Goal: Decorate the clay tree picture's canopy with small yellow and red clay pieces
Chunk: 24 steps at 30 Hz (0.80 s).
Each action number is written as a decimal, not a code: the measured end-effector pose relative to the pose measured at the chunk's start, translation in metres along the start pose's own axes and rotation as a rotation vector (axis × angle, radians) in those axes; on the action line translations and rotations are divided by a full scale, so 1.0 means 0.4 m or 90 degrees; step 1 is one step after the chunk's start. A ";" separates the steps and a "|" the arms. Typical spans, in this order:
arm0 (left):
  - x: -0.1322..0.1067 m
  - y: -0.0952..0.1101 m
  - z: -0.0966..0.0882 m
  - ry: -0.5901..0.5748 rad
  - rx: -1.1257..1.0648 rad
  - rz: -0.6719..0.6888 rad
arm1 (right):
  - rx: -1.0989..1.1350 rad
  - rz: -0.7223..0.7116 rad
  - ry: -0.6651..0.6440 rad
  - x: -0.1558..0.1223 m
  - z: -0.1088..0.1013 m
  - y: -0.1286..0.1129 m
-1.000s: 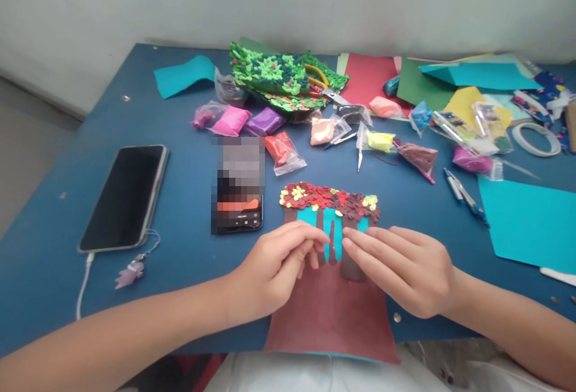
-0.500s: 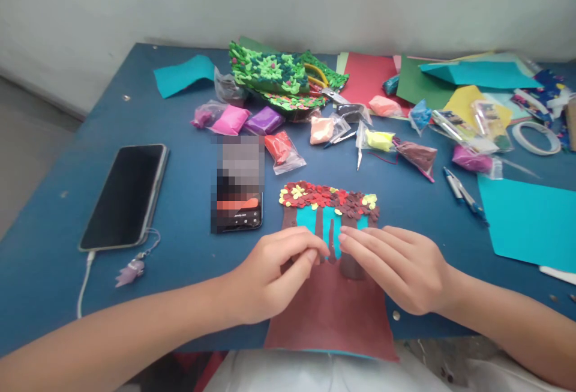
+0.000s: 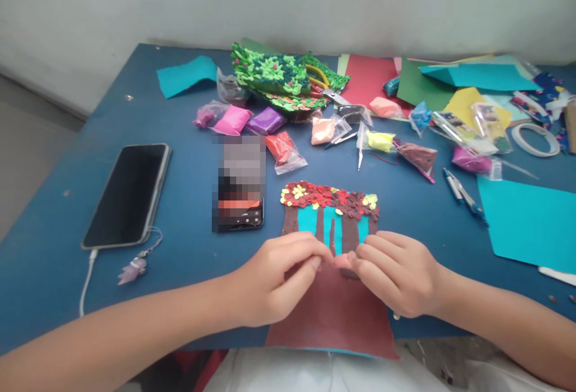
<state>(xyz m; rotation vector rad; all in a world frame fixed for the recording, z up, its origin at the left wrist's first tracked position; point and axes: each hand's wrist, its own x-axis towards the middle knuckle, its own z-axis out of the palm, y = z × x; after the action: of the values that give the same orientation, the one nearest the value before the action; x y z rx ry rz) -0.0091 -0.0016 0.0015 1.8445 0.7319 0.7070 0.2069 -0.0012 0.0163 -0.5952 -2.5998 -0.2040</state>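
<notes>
- A brown clay relief panel (image 3: 335, 314) lies on a blue table (image 3: 193, 200) at its near edge, directly in front of the person and below both hands.
- Its long axis runs away from the person, toward the wall (image 3: 288, 2); the decorated end is the far one.
- The left hand (image 3: 283, 278) covers part of the panel's left side and the right hand (image 3: 400, 272) its right; neither is plainly nearer.
- Both hands are curled, palms mostly hidden, their fingertips meeting or nearly meeting over the panel's middle. Whether they pinch anything cannot be told.
- Just beyond the fingers, five dark brown clay strips (image 3: 350, 230) run lengthwise, with turquoise showing between them.
- Across the far end is one band of red, maroon and yellow clay petals (image 3: 333, 198), too many to count.
- Two phones lie to the left: a large one with a dark screen (image 3: 126, 197), with one white cable (image 3: 85, 287) and one lilac charm (image 3: 132, 272), and a smaller one, partly blurred (image 3: 240, 215).
- Beyond the panel are at least ten bags of coloured clay (image 3: 281, 149), and one pair of yellow-handled scissors (image 3: 318, 75).
- To the right are one tape roll (image 3: 519, 140) and one flat turquoise sheet (image 3: 531, 224).
</notes>
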 end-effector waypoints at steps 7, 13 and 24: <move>-0.001 0.005 -0.007 -0.023 -0.010 0.003 | 0.066 -0.014 0.024 -0.001 -0.002 0.003; -0.009 0.004 -0.009 0.023 0.047 0.043 | 0.395 0.273 -0.012 0.005 -0.006 -0.009; -0.004 -0.006 -0.006 0.162 0.277 0.127 | 0.963 0.490 -0.133 0.004 -0.008 -0.003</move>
<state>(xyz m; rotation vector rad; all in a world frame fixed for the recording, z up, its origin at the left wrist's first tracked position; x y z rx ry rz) -0.0125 -0.0006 0.0000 2.2709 0.9290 0.9830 0.2064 -0.0023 0.0198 -0.8671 -1.6957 1.8684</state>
